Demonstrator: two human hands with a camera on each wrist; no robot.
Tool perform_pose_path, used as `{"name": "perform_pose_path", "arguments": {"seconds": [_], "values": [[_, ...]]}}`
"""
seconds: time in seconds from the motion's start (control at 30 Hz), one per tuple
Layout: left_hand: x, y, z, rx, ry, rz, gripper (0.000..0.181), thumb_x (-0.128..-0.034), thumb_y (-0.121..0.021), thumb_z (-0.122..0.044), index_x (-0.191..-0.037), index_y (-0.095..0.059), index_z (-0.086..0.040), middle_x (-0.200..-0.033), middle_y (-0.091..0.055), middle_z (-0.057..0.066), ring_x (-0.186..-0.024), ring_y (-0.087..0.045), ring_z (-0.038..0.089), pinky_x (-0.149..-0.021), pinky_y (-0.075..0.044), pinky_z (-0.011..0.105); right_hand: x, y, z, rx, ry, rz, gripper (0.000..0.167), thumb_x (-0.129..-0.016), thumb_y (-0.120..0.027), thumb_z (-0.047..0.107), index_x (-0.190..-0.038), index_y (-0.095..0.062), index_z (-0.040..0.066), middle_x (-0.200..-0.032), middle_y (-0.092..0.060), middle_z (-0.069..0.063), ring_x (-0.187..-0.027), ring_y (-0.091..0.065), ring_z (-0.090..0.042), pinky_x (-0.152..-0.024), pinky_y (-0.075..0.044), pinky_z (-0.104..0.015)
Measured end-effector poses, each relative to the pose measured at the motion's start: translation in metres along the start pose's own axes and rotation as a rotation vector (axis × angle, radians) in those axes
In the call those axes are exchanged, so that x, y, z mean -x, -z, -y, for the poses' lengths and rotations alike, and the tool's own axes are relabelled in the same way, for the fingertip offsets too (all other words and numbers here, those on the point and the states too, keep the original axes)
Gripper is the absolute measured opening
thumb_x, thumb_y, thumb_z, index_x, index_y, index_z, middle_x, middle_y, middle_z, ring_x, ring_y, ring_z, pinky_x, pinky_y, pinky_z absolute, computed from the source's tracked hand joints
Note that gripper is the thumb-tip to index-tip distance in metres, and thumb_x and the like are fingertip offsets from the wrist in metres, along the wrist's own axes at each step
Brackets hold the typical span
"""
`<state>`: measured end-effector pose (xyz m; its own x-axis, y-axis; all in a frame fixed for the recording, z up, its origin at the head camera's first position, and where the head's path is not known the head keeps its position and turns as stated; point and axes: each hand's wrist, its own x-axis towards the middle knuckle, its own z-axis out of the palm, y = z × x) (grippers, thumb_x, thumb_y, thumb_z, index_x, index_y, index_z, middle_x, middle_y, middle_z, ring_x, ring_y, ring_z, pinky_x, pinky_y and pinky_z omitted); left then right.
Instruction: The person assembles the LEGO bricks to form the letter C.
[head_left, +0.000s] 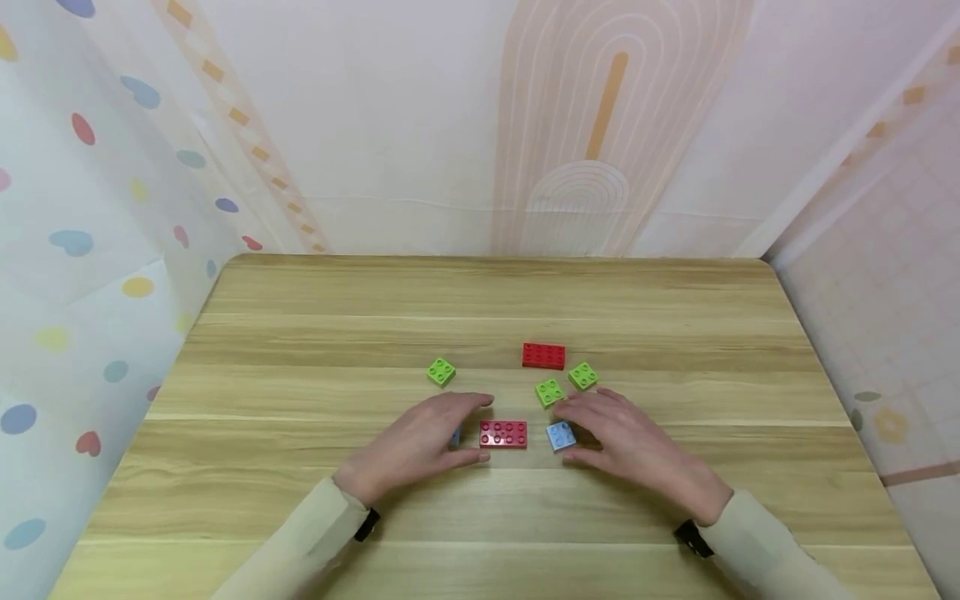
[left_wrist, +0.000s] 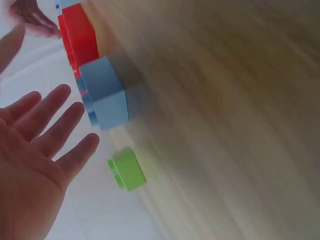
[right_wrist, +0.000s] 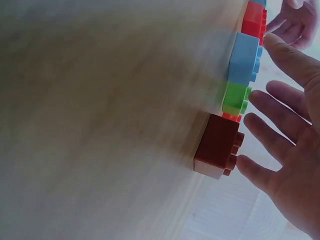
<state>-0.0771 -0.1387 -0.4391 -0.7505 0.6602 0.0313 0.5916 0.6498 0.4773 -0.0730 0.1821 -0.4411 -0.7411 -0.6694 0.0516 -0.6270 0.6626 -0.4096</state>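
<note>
Between the two hands: a red 2x4 brick (head_left: 503, 434) sits studs up on the wood-grain table (head_left: 517, 521), long side running left to right.
Left blue brick (left_wrist: 107, 92): just beside the red brick's left end, mostly covered by the left hand (head_left: 420, 435) in the head view.
Right blue 2x2 brick (head_left: 561, 435): just past the red brick's other end, apart from it and turned slightly askew, next to the right hand (head_left: 626, 437).
Brown brick (right_wrist: 217, 142): seen only in the right wrist view, near the little finger.
Grip on the blue bricks: I judge opposite side walls best, thumb on the near side and fingers on the far one, held low so neither tips.
Askew brick: a small turn of the right wrist should bring the finger pads flat against it.
Green 2x2 brick (head_left: 550, 392): near the right fingertips, so easily nudged; a narrower spread would be safer.
Left fingers: nearly straight and apart, thumb well away, clasping nothing.
Right fingers: spread, nearly straight, clasping nothing; whether a tip brushes a brick, I cannot tell.
Forearms: slanting in from the lower corners towards each other, palms turned inward, thumbs nearest the person.
</note>
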Motion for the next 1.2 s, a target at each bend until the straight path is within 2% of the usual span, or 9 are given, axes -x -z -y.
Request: {"name": "perform_pose_path", "arguments": {"seconds": [0.17, 0.3, 0.47, 0.6, 0.73, 0.93, 1.2], "values": [[-0.007, -0.006, -0.002, -0.03, 0.007, 0.037, 0.064, -0.0919, -0.079, -0.042, -0.142, -0.059, -0.007, -0.133, -0.068, 0.006, -0.124, -0.063, 0.02, -0.109, -0.051, 0.039, -0.002, -0.002, -0.001, 0.028, 0.038, 0.019, 0.049, -0.089, -0.082, 0.037, -0.131, -0.069, 0.014, -0.132, -0.07, 0.0, -0.133, -0.058, -0.025, -0.117, -0.037, -0.06], [-0.01, -0.011, -0.002, -0.077, -0.018, 0.051, 0.056, -0.0924, -0.079, -0.039, -0.135, -0.064, -0.007, -0.127, -0.07, 0.005, -0.119, -0.065, 0.022, -0.105, -0.053, 0.04, -0.005, -0.005, 0.0, 0.051, 0.066, 0.017, 0.047, -0.09, -0.082, 0.034, -0.129, -0.07, 0.013, -0.129, -0.071, -0.001, -0.131, -0.058, -0.027, -0.116, -0.037, -0.061], [-0.011, -0.014, 0.0, -0.112, -0.047, 0.029, 0.041, -0.0923, -0.08, -0.031, -0.125, -0.07, -0.008, -0.119, -0.072, 0.004, -0.114, -0.067, 0.021, -0.101, -0.055, 0.04, -0.007, -0.007, 0.001, 0.101, 0.111, 0.0, 0.04, -0.09, -0.082, 0.027, -0.125, -0.072, 0.01, -0.126, -0.073, -0.003, -0.127, -0.062, -0.026, -0.115, -0.039, -0.061], [-0.012, -0.015, 0.0, -0.124, -0.052, 0.013, 0.037, -0.0922, -0.08, -0.028, -0.122, -0.071, -0.009, -0.117, -0.072, 0.004, -0.113, -0.067, 0.022, -0.1, -0.056, 0.041, -0.008, -0.008, 0.002, 0.122, 0.134, -0.021, 0.035, -0.09, -0.083, 0.024, -0.121, -0.073, 0.01, -0.123, -0.073, -0.004, -0.122, -0.065, -0.024, -0.114, -0.042, -0.06], [-0.012, -0.015, -0.001, -0.128, -0.045, 0.012, 0.035, -0.0921, -0.08, -0.027, -0.121, -0.072, -0.009, -0.115, -0.072, 0.003, -0.111, -0.067, 0.021, -0.098, -0.057, 0.04, -0.009, -0.008, 0.005, 0.1, 0.112, -0.042, 0.036, -0.091, -0.082, 0.025, -0.122, -0.073, 0.009, -0.122, -0.072, -0.005, -0.117, -0.066, -0.022, -0.11, -0.047, -0.056], [-0.012, -0.014, -0.003, -0.13, -0.039, 0.01, 0.033, -0.0917, -0.081, -0.026, -0.119, -0.073, -0.01, -0.113, -0.073, 0.002, -0.108, -0.067, 0.02, -0.095, -0.058, 0.04, -0.011, -0.008, 0.014, 0.013, 0.04, -0.069, 0.039, -0.094, -0.079, 0.025, -0.128, -0.07, 0.008, -0.125, -0.07, -0.005, -0.112, -0.068, -0.02, -0.095, -0.059, -0.041], [-0.011, -0.015, -0.005, -0.133, -0.025, 0.012, 0.034, -0.0918, -0.081, -0.027, -0.12, -0.073, -0.011, -0.114, -0.073, 0.002, -0.11, -0.067, 0.021, -0.096, -0.058, 0.04, -0.016, -0.009, 0.025, -0.041, -0.017, -0.069, 0.038, -0.095, -0.077, 0.026, -0.129, -0.069, 0.01, -0.127, -0.068, -0.005, -0.113, -0.067, -0.02, -0.093, -0.06, -0.039]]}}
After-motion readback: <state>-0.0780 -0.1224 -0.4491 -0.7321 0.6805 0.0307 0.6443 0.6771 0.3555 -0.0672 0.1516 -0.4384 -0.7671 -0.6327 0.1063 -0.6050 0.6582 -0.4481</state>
